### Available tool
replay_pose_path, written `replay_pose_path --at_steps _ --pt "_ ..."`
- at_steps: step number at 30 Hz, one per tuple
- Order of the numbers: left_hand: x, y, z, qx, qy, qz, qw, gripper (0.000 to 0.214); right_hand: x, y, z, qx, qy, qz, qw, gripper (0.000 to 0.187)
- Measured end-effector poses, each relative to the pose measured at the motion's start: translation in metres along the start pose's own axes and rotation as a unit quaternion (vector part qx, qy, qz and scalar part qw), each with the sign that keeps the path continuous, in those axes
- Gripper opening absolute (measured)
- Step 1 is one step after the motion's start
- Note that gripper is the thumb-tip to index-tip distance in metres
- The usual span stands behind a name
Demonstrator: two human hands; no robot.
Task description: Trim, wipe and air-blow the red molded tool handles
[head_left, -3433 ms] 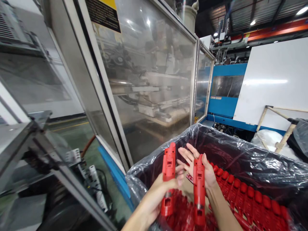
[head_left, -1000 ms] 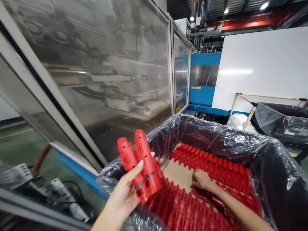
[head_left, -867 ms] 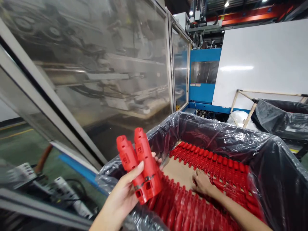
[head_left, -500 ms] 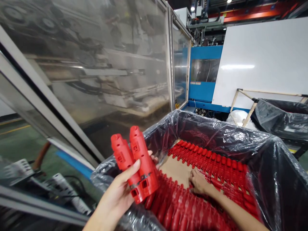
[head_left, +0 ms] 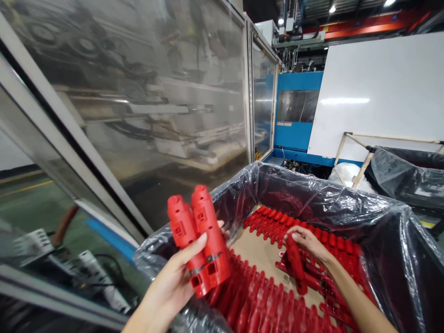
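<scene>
My left hand (head_left: 175, 282) is closed round two red plastic housings (head_left: 199, 238) held side by side, upright, over the near left corner of a big bin lined with clear plastic (head_left: 312, 189). My right hand (head_left: 305, 239) is inside the bin, fingers wrapped on one more red housing (head_left: 294, 263) lifted at an angle above the brown cardboard sheet (head_left: 263, 254). Rows of the same red housings (head_left: 322, 238) lie packed along the far side and the near side of the bin.
A machine guard with clear panels in a metal frame (head_left: 156, 106) runs along the left. A blue machine (head_left: 294, 115) and a white board (head_left: 378, 92) stand behind. A second plastic-lined bin (head_left: 409, 175) sits at the right, beside a wooden frame (head_left: 360, 162).
My right hand, which lay low among the parts on the cardboard, has risen with one red housing in its fingers. The left hand has kept its two housings nearly still.
</scene>
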State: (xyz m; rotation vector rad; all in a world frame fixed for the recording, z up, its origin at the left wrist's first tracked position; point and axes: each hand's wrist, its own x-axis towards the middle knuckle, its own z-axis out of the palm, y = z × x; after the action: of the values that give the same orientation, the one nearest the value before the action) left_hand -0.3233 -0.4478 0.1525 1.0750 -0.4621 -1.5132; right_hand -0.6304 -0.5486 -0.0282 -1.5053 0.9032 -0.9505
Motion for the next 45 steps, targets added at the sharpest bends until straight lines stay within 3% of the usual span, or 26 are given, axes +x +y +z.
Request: replay_pose_path --at_steps 5,11,17,23,26,29,34,37,40,45 --pt "0.003 -0.002 -0.005 0.019 -0.009 0.028 0.999 0.019 0.000 -0.048 0.004 0.190 0.048 -0.043 0.980 0.040" --pt "-0.001 -0.001 0.000 0.026 0.012 0.029 0.999 0.017 -0.003 -0.088 0.030 0.306 0.052 -0.079 0.947 0.038" --pt "-0.001 -0.001 0.000 0.029 0.011 0.030 0.999 0.020 0.001 -0.112 0.047 0.395 0.083 -0.102 0.909 0.036" --pt "0.000 -0.001 -0.001 0.025 0.008 0.027 0.999 0.021 0.001 -0.116 0.043 0.416 0.085 -0.129 0.896 0.034" --pt "-0.002 -0.002 0.000 0.030 0.007 0.036 0.999 0.018 0.007 -0.102 0.033 0.331 0.089 -0.101 0.934 0.035" --pt "-0.002 -0.002 0.000 0.031 0.008 0.038 0.999 0.017 0.018 -0.074 0.025 0.209 0.076 -0.021 0.975 0.046" --pt "0.001 -0.001 -0.001 0.018 0.005 0.020 1.000 0.019 0.025 -0.009 0.026 0.000 0.054 0.098 0.994 0.050" --pt "0.003 0.000 -0.001 0.013 0.027 -0.006 1.000 0.019 0.018 0.025 0.035 -0.182 0.049 0.162 0.969 0.037" --pt "0.003 0.000 -0.001 0.015 0.026 0.001 1.000 0.019 0.010 0.048 0.048 -0.337 0.046 0.209 0.917 0.033" --pt "0.002 0.002 0.002 0.008 0.033 -0.011 0.999 0.019 0.009 0.068 0.068 -0.455 0.025 0.220 0.862 0.030"
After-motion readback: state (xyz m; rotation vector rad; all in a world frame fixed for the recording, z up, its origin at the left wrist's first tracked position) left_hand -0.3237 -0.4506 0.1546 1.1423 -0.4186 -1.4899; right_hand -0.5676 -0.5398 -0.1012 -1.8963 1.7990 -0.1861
